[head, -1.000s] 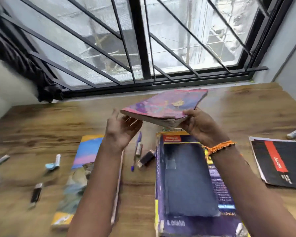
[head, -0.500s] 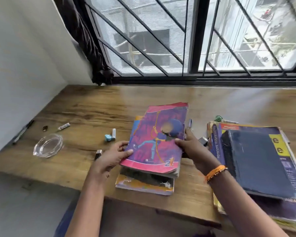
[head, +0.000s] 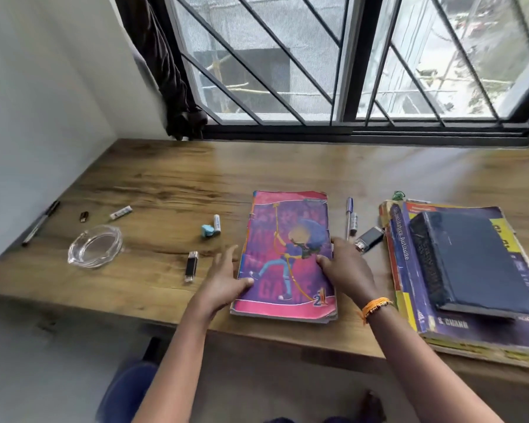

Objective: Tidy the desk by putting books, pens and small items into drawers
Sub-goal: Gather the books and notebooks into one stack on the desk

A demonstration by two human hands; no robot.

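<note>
The pink book (head: 286, 257), lifted a moment ago, is now lying flat on the desk (head: 165, 184), atop another book. The left hand (head: 225, 280) is touching its left edge with loose, spread fingers; the right hand (head: 344, 268) is pressing its right edge, fingers relaxed, gripping nothing.

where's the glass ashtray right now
In the head view, the glass ashtray sits on the desk's left part, between the black marker and the black usb stick.

Soft daylight floods in through the window (head: 318, 62); shadows stay faint, and the edges bow and blur.
</note>
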